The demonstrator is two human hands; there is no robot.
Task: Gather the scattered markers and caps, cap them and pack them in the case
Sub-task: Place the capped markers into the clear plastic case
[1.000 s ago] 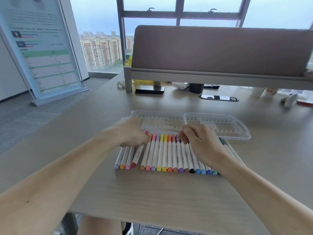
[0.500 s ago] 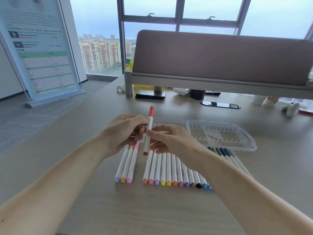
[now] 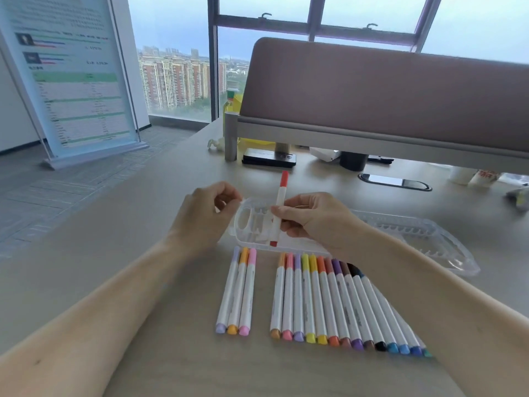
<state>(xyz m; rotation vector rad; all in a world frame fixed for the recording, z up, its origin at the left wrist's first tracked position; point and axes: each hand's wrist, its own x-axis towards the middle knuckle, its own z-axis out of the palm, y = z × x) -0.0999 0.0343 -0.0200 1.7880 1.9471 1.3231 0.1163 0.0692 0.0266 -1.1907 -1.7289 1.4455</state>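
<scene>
My right hand [image 3: 315, 219] pinches a red-capped white marker [image 3: 282, 196] and holds it upright over the left end of the clear plastic case [image 3: 423, 239]. My left hand [image 3: 200, 222] has its fingers curled, and its fingertips pinch the case's left corner by the handle hole. The case lies open on the desk behind the markers. Three capped markers [image 3: 237, 290] lie side by side on the desk near me. To their right, several more capped markers [image 3: 329, 299] lie in a row, partly hidden under my right forearm.
A padded desk divider [image 3: 372, 90] stands along the far side. Under it sit a black flat device [image 3: 269, 160], a dark cup [image 3: 353, 161] and a cable grommet [image 3: 395, 181]. A standing sign [image 3: 71, 81] is on the floor to the left.
My right hand picked the red marker out of the row and raised it. My left hand let go of the marker and moved left to the case's corner.
</scene>
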